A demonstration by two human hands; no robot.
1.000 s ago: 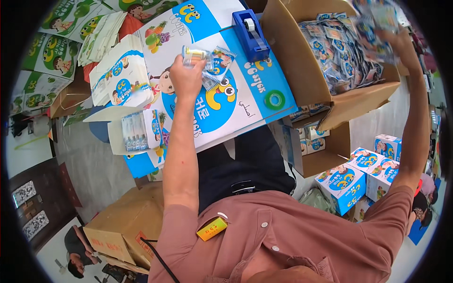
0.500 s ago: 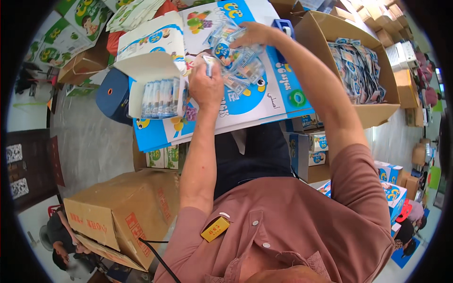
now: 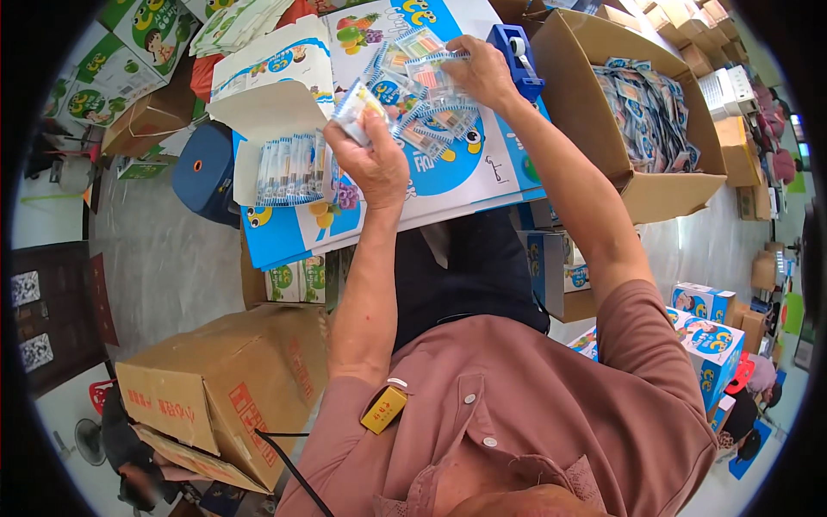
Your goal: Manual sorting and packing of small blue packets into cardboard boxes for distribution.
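Observation:
Clear, blue-edged sachets [image 3: 413,115] lie in a loose pile on the printed cardboard sheets [image 3: 392,194]. My left hand [image 3: 372,164] pinches a sachet [image 3: 355,110] between thumb and fingers, raised at the pile's left side. On the pile's right side, my right hand [image 3: 484,73] has its fingertips closed on the edge of another sachet [image 3: 438,76]. Left of my left hand stands a small open white carton [image 3: 245,172], with a row of upright sachets [image 3: 289,169] inside and its printed lid folded back.
A blue tape dispenser [image 3: 515,62] is just beyond my right hand. To the right, a large open cardboard box [image 3: 564,95] holds many sachets. A blue stool [image 3: 203,177] stands beside the table. Another big carton [image 3: 233,379] sits at my left; people are at the far edges.
My left hand has turned and lifted a sachet into plainer view. My right hand has shifted right, off the pile's middle to a sachet at its edge. The pile has spread.

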